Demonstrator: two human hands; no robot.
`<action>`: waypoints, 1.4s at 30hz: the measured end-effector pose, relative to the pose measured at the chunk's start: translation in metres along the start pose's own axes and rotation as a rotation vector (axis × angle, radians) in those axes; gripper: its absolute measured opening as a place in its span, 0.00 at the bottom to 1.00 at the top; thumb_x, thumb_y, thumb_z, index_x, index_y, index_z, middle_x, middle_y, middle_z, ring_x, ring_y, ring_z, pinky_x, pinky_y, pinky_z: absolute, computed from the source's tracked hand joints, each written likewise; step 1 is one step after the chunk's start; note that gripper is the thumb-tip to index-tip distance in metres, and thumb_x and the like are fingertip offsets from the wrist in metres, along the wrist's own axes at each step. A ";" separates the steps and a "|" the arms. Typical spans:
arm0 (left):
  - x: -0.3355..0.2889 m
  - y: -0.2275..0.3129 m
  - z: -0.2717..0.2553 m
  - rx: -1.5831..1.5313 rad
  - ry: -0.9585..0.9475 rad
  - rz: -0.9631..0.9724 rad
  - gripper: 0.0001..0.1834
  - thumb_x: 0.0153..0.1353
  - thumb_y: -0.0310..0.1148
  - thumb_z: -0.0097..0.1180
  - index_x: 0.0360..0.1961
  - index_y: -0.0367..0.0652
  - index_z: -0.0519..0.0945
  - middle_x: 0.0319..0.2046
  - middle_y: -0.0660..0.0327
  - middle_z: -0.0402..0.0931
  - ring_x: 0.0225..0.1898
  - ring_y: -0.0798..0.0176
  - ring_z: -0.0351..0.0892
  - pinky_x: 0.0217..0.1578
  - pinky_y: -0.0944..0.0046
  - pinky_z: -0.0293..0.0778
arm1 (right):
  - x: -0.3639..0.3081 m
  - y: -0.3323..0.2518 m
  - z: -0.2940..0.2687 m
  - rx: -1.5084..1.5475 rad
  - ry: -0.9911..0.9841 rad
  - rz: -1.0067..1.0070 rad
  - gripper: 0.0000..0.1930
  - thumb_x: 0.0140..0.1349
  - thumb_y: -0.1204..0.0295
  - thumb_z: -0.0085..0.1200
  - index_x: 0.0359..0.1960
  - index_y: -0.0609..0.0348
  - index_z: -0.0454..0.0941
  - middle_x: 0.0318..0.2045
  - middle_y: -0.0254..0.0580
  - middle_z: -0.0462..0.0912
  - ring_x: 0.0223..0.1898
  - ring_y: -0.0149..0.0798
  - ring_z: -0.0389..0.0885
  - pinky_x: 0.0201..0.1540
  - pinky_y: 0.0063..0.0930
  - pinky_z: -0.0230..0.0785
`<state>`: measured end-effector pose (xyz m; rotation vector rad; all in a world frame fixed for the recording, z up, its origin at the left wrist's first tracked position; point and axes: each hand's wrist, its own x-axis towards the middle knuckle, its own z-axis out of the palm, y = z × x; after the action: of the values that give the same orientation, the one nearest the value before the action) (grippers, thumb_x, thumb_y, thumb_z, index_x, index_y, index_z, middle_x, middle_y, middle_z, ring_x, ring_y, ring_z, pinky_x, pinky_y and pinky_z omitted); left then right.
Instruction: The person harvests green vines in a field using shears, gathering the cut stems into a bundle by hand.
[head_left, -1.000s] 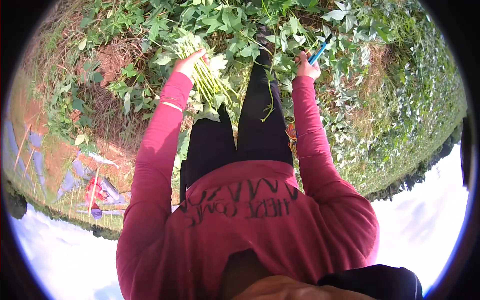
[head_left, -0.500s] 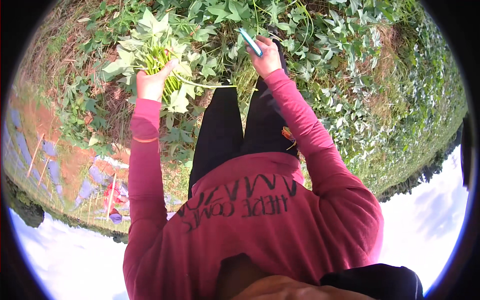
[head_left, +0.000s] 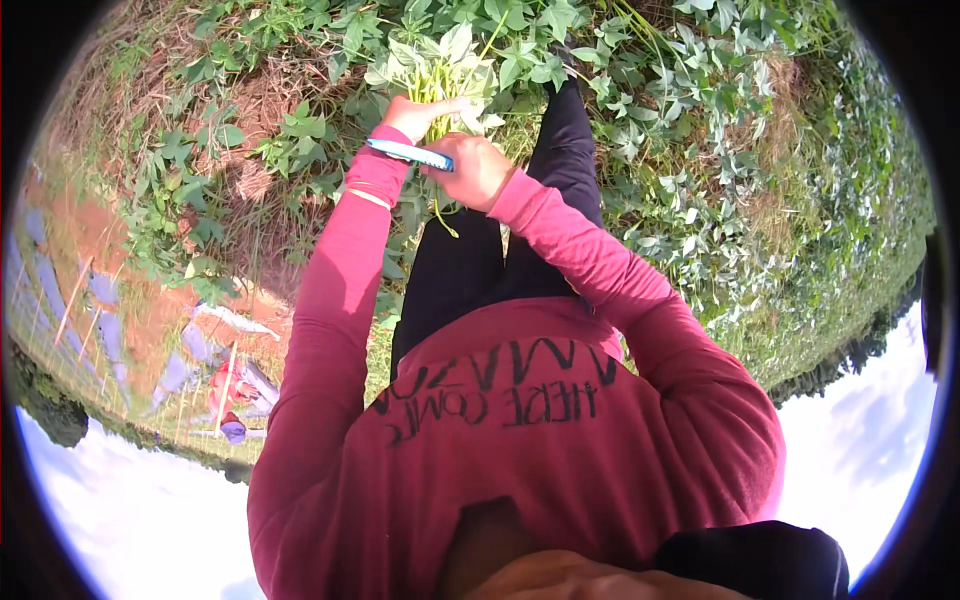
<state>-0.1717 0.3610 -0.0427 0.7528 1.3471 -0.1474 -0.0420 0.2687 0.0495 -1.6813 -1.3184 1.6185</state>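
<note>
My left hand (head_left: pixel 412 117) is closed round a bunch of leafy green stems (head_left: pixel 446 72), with its thumb across the stalks and the leaves fanning out on the far side. Just below it, my right hand (head_left: pixel 478 172) grips a slim blue-and-white utility knife (head_left: pixel 408 153). The knife points left and passes in front of my left wrist; whether its blade is out I cannot make out. The two hands are close together at the stem ends. One long stem (head_left: pixel 444 217) dangles beneath them, over the gap between my legs.
Dense leafy vines (head_left: pixel 690 150) spread ahead and to the right, with dry grass (head_left: pixel 255 120) at left. My legs (head_left: pixel 560 160) in black trousers stand among the vines. Farther left are bluish ground sheets, thin poles (head_left: pixel 228 388) and a person in red (head_left: pixel 230 390).
My left hand has carried the bunch to the right and farther away. My right hand has brought the knife leftward to it, turning the knife nearly level.
</note>
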 end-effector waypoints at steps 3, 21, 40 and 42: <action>-0.025 0.031 -0.003 -0.276 -0.143 -0.098 0.19 0.59 0.40 0.66 0.46 0.39 0.83 0.32 0.65 0.81 0.32 0.71 0.81 0.35 0.70 0.77 | -0.005 0.014 -0.057 0.489 0.199 -0.002 0.15 0.56 0.62 0.67 0.41 0.58 0.85 0.30 0.45 0.85 0.27 0.32 0.81 0.34 0.26 0.74; -0.035 -0.006 -0.037 -0.453 -0.224 -0.110 0.15 0.62 0.36 0.63 0.47 0.40 0.79 0.32 0.62 0.79 0.34 0.65 0.81 0.35 0.63 0.80 | 0.091 0.021 -0.026 1.111 0.386 0.134 0.13 0.65 0.74 0.57 0.49 0.66 0.78 0.36 0.46 0.86 0.35 0.36 0.85 0.37 0.29 0.77; -0.074 -0.053 -0.043 -1.016 0.286 0.333 0.24 0.61 0.24 0.61 0.60 0.39 0.74 0.48 0.59 0.80 0.46 0.68 0.80 0.48 0.68 0.75 | 0.069 -0.007 0.038 -0.080 0.155 -0.411 0.19 0.44 0.85 0.57 0.39 0.51 0.85 0.30 0.41 0.82 0.36 0.47 0.81 0.42 0.35 0.72; -0.077 -0.063 -0.046 -1.058 0.288 0.227 0.23 0.62 0.25 0.60 0.59 0.40 0.74 0.46 0.62 0.80 0.45 0.69 0.80 0.46 0.68 0.76 | 0.066 -0.009 0.046 -0.123 0.136 -0.406 0.20 0.45 0.85 0.57 0.41 0.52 0.84 0.32 0.42 0.83 0.36 0.48 0.81 0.43 0.36 0.73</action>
<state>-0.2605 0.3149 0.0011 0.0084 1.3585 0.8291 -0.0978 0.3154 0.0148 -1.4411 -1.5921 1.1915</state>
